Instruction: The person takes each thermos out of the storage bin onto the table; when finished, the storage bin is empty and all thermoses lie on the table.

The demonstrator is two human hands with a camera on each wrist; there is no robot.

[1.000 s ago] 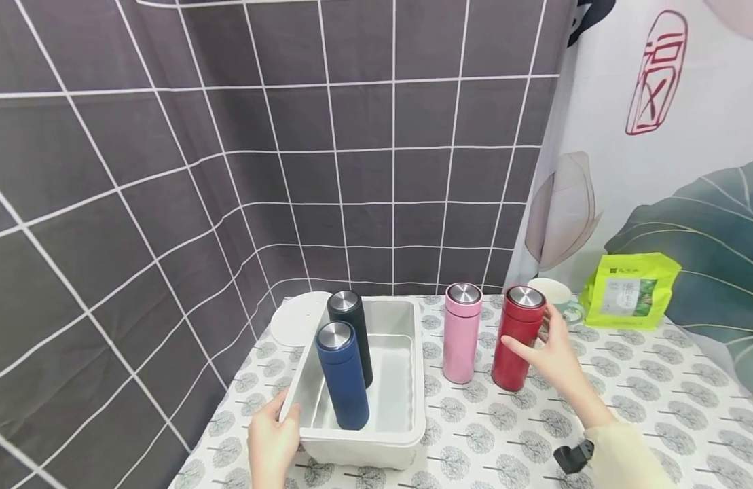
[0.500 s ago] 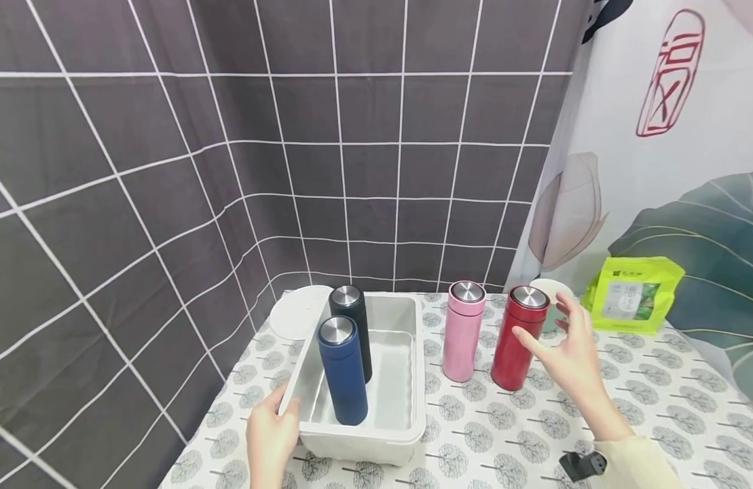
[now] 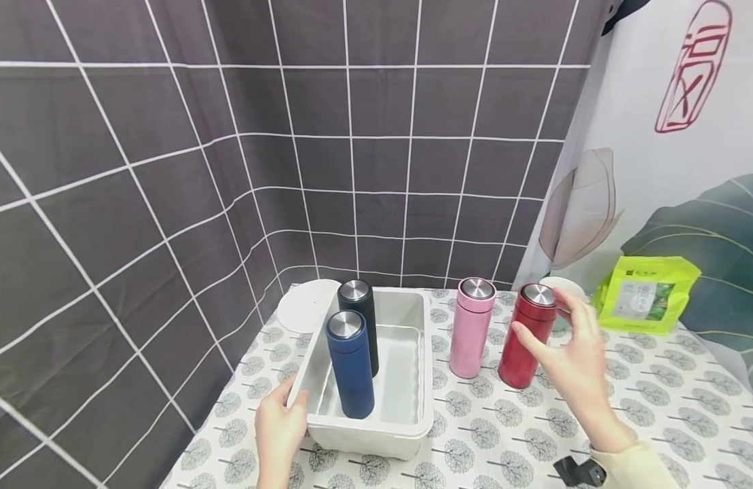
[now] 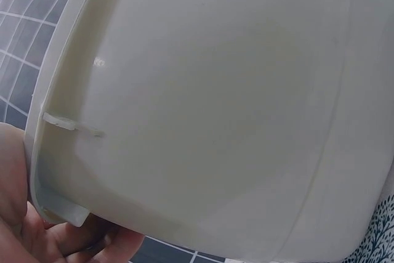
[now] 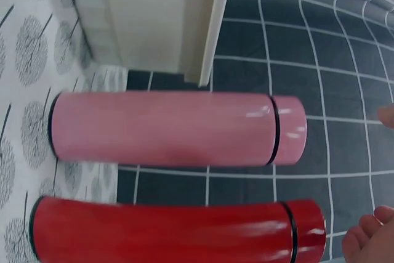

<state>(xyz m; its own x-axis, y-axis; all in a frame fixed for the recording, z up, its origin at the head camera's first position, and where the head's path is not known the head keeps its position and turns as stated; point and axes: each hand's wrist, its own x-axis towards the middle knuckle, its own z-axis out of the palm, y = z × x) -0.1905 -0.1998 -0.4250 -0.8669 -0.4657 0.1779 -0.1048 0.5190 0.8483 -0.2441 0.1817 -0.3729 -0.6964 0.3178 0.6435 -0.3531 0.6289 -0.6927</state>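
The right hand (image 3: 572, 353), grip open with fingers spread, hovers beside the red thermos (image 3: 525, 336) near the counter's back edge; the left hand (image 3: 278, 428) grips the white bin (image 3: 413, 428).

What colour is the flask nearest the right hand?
Red, with a silver top; the red flask shows best in the head view.

A large red seal-style character (image 3: 692, 66) is printed on the white wall hanging (image 3: 657, 170), its reading not made out. Small dark print is carried on the green packet (image 3: 650, 295), too small to be read. No lettering is seen on the flasks.
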